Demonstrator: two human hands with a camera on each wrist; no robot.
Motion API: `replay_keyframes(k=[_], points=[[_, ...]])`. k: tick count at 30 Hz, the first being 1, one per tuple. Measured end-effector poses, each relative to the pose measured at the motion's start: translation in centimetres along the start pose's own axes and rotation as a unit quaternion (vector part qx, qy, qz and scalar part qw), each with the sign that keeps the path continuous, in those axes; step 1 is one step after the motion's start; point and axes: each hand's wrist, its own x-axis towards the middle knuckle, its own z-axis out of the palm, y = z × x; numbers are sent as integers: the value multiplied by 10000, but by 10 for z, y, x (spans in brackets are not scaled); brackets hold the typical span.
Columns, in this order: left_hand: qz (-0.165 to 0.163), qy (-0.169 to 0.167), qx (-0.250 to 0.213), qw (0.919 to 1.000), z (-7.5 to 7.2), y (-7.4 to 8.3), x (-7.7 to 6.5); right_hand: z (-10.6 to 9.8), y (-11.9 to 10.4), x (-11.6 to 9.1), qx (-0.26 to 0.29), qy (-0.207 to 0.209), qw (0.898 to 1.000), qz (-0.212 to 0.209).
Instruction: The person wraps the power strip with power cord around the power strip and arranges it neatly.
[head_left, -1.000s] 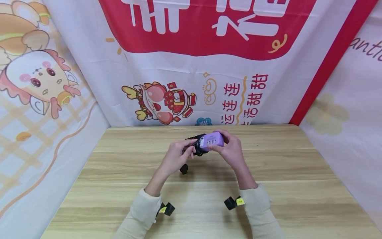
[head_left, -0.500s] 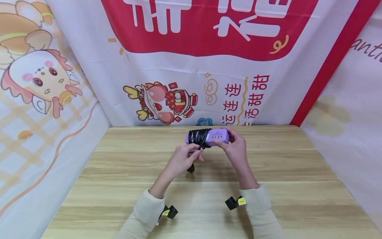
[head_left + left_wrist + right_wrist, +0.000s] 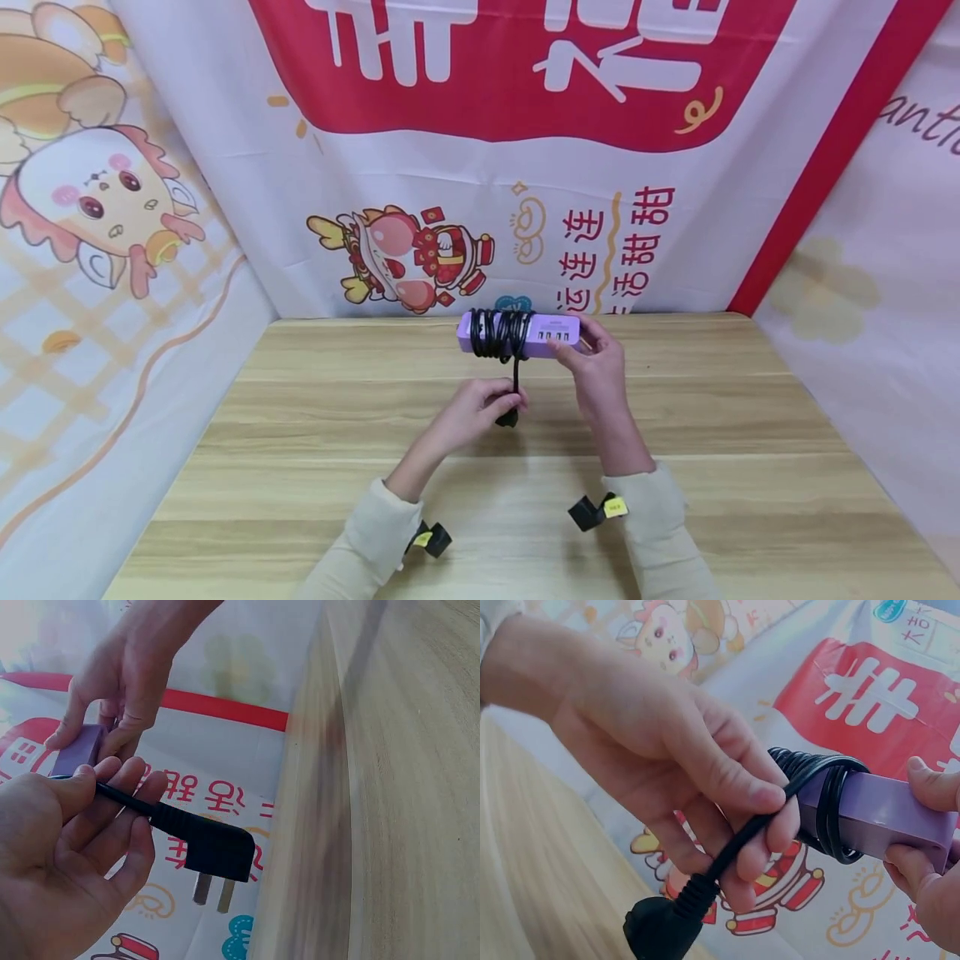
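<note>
A purple power strip (image 3: 555, 331) with USB ports is held above the table's far part, its black cord (image 3: 498, 335) wound several times round one end. My right hand (image 3: 602, 367) grips the strip's right end between thumb and fingers. My left hand (image 3: 480, 410) pinches the cord's free length below the strip, near the plug. In the left wrist view the black plug (image 3: 219, 847) hangs past the left fingers with metal prongs showing. From the right wrist view, the cord runs taut between the windings and the left thumb and fingers, with the plug (image 3: 662, 927) beyond them.
A wood-grain table (image 3: 495, 517) lies under both hands. Behind it hangs a printed red and white cloth (image 3: 450, 167), close to the power strip. Printed cloth walls stand left and right. Small black wrist devices (image 3: 587, 512) sit by the sleeves.
The left hand has moved down and right along the cord, away from the strip. The strip has turned level and more of the windings show. The right hand has kept its grip.
</note>
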Motion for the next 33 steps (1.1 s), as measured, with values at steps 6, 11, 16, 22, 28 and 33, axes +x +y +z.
replay_keyframes(k=[6,11,16,22,28,33], points=[[-29,25,-108,9999,0,-1,-1,6,-1,-3,253,-165,9995,19],[14,39,-151,9999,1,0,-1,9,-2,-5,394,-240,9989,55],[20,152,-78,9999,2,3,-1,11,-5,-9,492,-314,9982,147],[172,318,-9,9993,3,5,0,17,-9,-14,557,-379,9974,243],[50,425,125,9990,4,2,0,22,-8,-18,626,-474,9966,264],[104,602,270,9978,5,-3,0,23,-7,-19,757,-602,9950,246]])
